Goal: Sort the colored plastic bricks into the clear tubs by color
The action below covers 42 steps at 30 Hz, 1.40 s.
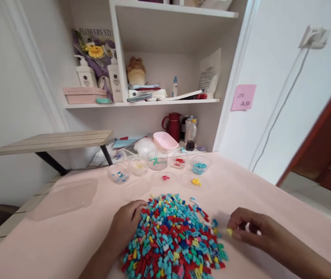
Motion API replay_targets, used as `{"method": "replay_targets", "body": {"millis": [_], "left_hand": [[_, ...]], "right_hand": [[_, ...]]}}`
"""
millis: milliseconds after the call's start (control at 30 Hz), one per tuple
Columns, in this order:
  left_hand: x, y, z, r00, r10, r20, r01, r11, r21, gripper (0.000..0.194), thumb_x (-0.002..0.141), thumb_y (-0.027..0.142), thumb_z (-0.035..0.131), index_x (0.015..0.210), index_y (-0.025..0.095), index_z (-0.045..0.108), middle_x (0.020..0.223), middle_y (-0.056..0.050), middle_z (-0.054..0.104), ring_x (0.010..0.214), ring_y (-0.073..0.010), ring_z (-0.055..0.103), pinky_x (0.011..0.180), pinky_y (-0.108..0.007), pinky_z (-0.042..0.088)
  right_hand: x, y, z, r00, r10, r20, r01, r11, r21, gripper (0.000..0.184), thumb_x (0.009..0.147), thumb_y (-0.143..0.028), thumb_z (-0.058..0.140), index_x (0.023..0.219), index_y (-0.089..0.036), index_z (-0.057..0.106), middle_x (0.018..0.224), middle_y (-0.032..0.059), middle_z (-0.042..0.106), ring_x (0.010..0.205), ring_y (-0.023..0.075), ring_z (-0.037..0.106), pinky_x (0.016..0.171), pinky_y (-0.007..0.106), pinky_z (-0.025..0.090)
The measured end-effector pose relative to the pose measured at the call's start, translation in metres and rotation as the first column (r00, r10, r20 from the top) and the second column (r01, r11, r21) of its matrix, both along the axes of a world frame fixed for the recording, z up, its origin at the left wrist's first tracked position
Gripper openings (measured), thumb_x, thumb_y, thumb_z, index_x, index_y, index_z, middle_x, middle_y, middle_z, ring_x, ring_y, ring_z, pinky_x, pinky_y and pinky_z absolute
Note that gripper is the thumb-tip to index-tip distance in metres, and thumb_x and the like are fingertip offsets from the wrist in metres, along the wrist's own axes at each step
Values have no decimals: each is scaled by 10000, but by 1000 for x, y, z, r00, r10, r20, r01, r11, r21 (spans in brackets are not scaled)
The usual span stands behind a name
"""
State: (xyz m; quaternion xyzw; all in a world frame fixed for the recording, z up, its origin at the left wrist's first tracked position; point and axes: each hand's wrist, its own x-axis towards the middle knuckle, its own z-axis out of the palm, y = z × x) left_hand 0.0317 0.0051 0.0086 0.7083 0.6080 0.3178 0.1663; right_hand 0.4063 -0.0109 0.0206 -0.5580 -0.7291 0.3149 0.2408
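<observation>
A large heap of small plastic building bricks (pixel 177 236), in red, light blue, yellow, green, dark blue and white, lies on the pink table in front of me. My left hand (pixel 127 221) rests against the heap's left edge, loosely curved, with fingers and thumb apart and nothing visible in it. To the right of the heap, my right hand (pixel 248 228) pinches a small yellow brick (pixel 229 231) between thumb and fingertips, just above the table. Beyond the heap, yellow bricks (pixel 196 181) and pink bricks (pixel 165 178) sit on clear lids.
Clear tubs stand in a row behind, including one with light-blue bricks (pixel 199 166), one with red bricks (pixel 179 161) and one with green bricks (pixel 155 160). A large clear lid (pixel 66 197) lies left. A pink basin (pixel 165 141), red jug (pixel 173 126) and bottle (pixel 191 135) stand at the back.
</observation>
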Motion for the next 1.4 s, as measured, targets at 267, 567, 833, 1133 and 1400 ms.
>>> {"method": "replay_targets", "body": {"millis": [267,567,833,1133,1400], "left_hand": [[-1,-4,-3,1000,-2,22,1,999,34,336,864,227,408,985,282,716,1030,13,741,960,-168,674,845,-254,492],[-2,-2,-7,1000,4,14,-5,999,48,335,871,202,404,990,278,708,1042,22,735,980,-162,662,869,-261,477],[-3,-2,-8,1000,-14,13,14,999,38,342,875,206,398,1004,282,705,1055,21,731,993,-162,656,880,-262,475],[-4,3,-5,1000,-8,-15,8,1000,-17,338,888,301,395,1021,272,704,1070,3,730,1010,-184,659,892,-294,493],[-9,11,-9,997,25,-70,-24,999,23,330,856,395,439,984,295,727,1027,23,746,971,-176,682,839,-245,526]], "right_hand": [[-72,87,56,965,111,-236,-117,993,-9,266,714,-430,686,800,-178,685,790,36,667,762,187,575,666,277,427],[-206,181,81,966,97,-238,-44,975,219,164,655,-278,707,757,-151,687,698,30,649,603,135,560,565,241,414],[-200,149,66,952,81,-295,0,964,266,224,828,-333,537,906,-175,675,760,23,651,558,117,615,543,224,439],[-79,106,29,930,68,-361,-52,997,54,291,833,-395,537,898,-148,676,569,-26,541,441,93,480,440,212,376],[-46,102,14,987,137,-79,-132,989,66,258,806,-211,496,929,-212,722,811,27,668,558,124,594,562,245,441]]}}
